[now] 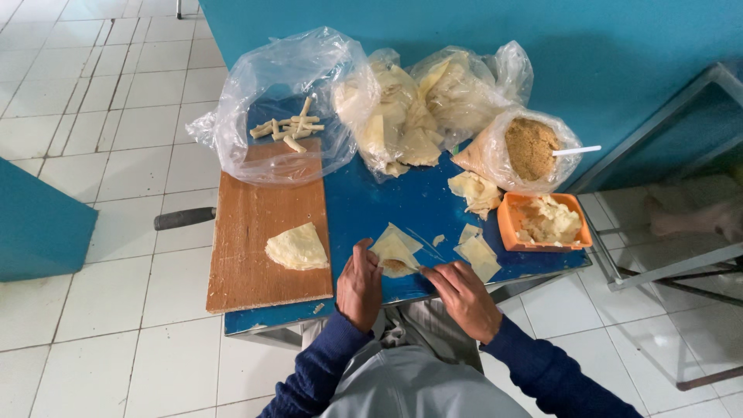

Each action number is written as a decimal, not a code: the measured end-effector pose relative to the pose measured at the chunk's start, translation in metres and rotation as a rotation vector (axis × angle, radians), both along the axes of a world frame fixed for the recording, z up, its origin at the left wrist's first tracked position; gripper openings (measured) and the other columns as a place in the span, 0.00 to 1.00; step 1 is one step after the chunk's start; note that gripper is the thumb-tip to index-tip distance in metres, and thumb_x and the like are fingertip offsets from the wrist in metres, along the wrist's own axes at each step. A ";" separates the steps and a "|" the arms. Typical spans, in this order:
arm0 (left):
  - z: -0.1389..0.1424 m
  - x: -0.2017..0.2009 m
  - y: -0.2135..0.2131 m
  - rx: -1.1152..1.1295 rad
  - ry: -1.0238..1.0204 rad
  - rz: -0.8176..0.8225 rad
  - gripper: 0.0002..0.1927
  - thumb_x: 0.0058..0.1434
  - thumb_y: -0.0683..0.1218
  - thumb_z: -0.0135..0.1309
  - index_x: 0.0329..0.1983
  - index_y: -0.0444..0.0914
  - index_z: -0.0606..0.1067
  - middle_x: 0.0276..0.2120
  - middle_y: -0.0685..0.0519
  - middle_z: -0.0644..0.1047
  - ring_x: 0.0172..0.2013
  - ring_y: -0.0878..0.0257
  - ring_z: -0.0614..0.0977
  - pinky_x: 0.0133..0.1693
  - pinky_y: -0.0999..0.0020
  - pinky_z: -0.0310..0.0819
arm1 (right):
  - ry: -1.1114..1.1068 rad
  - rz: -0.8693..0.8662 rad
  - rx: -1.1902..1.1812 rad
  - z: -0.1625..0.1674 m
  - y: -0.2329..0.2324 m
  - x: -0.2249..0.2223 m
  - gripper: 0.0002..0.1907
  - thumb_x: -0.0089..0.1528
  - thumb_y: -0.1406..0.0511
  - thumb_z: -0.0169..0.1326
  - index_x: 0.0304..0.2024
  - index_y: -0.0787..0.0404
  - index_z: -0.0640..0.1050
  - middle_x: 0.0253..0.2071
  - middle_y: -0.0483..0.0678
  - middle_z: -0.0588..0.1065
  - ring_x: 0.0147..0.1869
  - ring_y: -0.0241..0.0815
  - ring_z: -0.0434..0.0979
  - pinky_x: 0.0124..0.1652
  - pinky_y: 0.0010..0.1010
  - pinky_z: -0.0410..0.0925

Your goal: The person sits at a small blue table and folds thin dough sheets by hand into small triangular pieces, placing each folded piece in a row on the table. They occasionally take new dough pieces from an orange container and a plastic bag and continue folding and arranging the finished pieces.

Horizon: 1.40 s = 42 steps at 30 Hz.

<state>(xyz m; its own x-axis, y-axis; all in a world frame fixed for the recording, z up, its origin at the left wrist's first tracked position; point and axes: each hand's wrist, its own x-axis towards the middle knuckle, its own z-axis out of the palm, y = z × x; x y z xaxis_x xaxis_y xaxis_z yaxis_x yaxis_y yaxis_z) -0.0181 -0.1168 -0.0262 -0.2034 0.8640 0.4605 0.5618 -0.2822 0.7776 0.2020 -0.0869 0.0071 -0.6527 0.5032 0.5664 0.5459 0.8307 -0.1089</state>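
A pale triangular wrapper sheet (393,249) with a spot of brown filling lies near the front edge of a small blue table (387,203). My left hand (359,285) rests at the sheet's left edge with its fingertips on it. My right hand (463,296) touches the sheet's lower right corner with thumb and forefinger. Two more cut sheets (477,252) lie just right of it. A folded stack of sheets (297,248) sits on a wooden board (255,232) to the left.
An orange tray (507,224) with pale scraps stands at the right edge. Behind it is a clear bag of brown filling (529,147) with a white spoon handle. Bags of wrapper sheets (402,116) and a bag with finished rolls (288,128) line the back. White tiled floor surrounds the table.
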 end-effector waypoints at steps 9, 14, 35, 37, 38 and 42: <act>0.005 -0.007 0.004 -0.020 0.013 -0.097 0.22 0.60 0.31 0.53 0.58 0.32 0.68 0.34 0.48 0.75 0.35 0.54 0.80 0.37 0.61 0.76 | 0.241 -0.528 0.021 0.049 0.051 0.082 0.14 0.67 0.74 0.54 0.55 0.61 0.80 0.42 0.53 0.76 0.44 0.52 0.75 0.44 0.42 0.69; 0.000 -0.009 0.011 0.037 0.049 -0.169 0.20 0.60 0.31 0.53 0.55 0.33 0.68 0.37 0.48 0.76 0.37 0.54 0.80 0.39 0.62 0.77 | 0.076 -0.662 0.170 0.065 0.137 0.100 0.04 0.72 0.71 0.56 0.49 0.61 0.79 0.43 0.53 0.77 0.50 0.52 0.76 0.54 0.45 0.69; -0.006 -0.013 0.013 0.004 0.011 -0.215 0.19 0.59 0.32 0.54 0.53 0.32 0.68 0.35 0.43 0.75 0.38 0.48 0.79 0.39 0.58 0.75 | 0.204 -0.251 -0.208 -0.001 -0.020 -0.031 0.10 0.57 0.67 0.63 0.40 0.58 0.78 0.40 0.47 0.74 0.47 0.51 0.73 0.47 0.43 0.66; -0.005 -0.014 0.014 -0.021 -0.008 -0.214 0.19 0.58 0.33 0.54 0.52 0.32 0.69 0.35 0.43 0.75 0.37 0.48 0.80 0.39 0.58 0.75 | 0.208 -0.253 -0.178 -0.004 -0.021 -0.031 0.11 0.57 0.68 0.63 0.42 0.58 0.78 0.40 0.47 0.74 0.47 0.51 0.73 0.47 0.43 0.66; -0.005 -0.014 0.014 -0.025 -0.009 -0.217 0.18 0.58 0.33 0.54 0.52 0.32 0.68 0.36 0.43 0.75 0.38 0.48 0.80 0.38 0.58 0.76 | 0.221 -0.255 -0.180 -0.005 -0.022 -0.031 0.12 0.57 0.68 0.63 0.43 0.59 0.78 0.41 0.48 0.73 0.47 0.51 0.73 0.47 0.42 0.66; -0.005 -0.013 0.014 -0.027 0.008 -0.207 0.16 0.59 0.34 0.55 0.51 0.32 0.69 0.37 0.43 0.76 0.39 0.47 0.80 0.40 0.58 0.76 | 0.247 -0.258 -0.169 -0.004 -0.022 -0.035 0.16 0.58 0.67 0.63 0.48 0.60 0.78 0.43 0.49 0.73 0.49 0.52 0.73 0.48 0.42 0.67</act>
